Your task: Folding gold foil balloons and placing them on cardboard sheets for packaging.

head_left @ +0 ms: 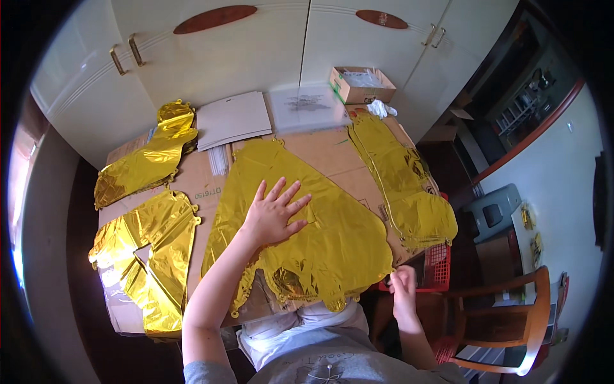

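A large flat gold foil balloon [339, 224], roughly triangular with small tabs on its rim, lies in the middle of the cardboard-covered table. My left hand [275, 214] rests on it palm down, fingers spread. At the balloon's lower right corner, by the table's near edge, my right hand [403, 291] is closed, its fingertips at the foil edge; they seem to pinch it. Three more flat foil pieces lie around: one foil balloon [169, 233] at the near left, a folded foil balloon [144, 160] at the far left, and a long foil balloon [400, 179] on the right.
Grey-white card sheets [235, 120], a clear plastic packet [306, 105], an open cardboard box [363, 86] and a crumpled white piece [382, 109] line the table's back, against white cabinets [211, 57]. On the right stand a red basket [438, 265], a wooden chair [495, 297] and a grey stool [492, 211].
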The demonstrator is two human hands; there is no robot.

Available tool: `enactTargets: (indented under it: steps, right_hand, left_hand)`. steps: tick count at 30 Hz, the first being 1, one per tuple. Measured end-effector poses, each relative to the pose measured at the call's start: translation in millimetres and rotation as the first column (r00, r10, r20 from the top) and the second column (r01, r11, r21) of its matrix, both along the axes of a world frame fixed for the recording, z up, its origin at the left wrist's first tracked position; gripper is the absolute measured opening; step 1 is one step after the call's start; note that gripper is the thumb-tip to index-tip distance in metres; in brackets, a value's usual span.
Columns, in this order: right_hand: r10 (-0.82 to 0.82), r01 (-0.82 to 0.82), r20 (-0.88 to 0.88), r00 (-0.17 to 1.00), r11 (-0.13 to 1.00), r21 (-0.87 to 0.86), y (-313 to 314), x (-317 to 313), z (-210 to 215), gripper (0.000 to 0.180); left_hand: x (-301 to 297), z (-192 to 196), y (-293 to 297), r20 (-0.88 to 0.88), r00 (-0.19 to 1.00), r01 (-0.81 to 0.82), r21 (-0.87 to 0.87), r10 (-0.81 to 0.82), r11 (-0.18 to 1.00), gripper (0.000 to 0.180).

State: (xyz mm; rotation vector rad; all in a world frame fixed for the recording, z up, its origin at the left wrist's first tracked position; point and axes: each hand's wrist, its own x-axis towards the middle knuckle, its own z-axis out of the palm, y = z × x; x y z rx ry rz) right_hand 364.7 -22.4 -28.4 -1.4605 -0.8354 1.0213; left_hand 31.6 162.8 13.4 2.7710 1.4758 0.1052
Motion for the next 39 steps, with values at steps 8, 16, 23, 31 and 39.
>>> enactTargets:
  steps: [8, 16, 23, 31, 39]
  right_hand:
    - [0.164, -0.168, -0.109, 0.980, 0.985, -0.033, 3.7, -25.2, 18.2, 0.009]
    - [0.117, -0.476, 0.722, 0.682, 0.821, 0.317, 14.6, -69.2, 55.5, 0.015]
    - [0.363, -0.851, 0.844, 0.395, 0.490, 0.188, 23.8, -134.9, 61.5, 0.014]
    - [0.381, -0.911, 0.896, 0.227, 0.409, 0.057, 25.3, -134.1, 42.9, 0.013]
    - [0.382, -0.913, 0.905, 0.185, 0.408, 0.015, 24.4, -135.4, 39.3, 0.012]
  left_hand:
    - [-0.1, -2.6, 1.1, 0.009, 1.000, 0.001, 0.013, -0.001, 1.000, 0.061]
    - [-1.0, -5.9, 1.2, 0.060, 0.998, 0.011, 0.024, -0.013, 1.000, 0.063]
    - [-2.8, -8.3, 0.3, 0.056, 0.998, 0.009, 0.041, -0.011, 0.999, 0.064]
    - [-2.9, -5.8, -0.8, 0.079, 0.997, 0.014, 0.031, -0.017, 0.999, 0.075]
    - [-4.6, -0.2, -0.2, 0.067, 0.997, 0.031, -0.002, -0.031, 1.000, 0.104]
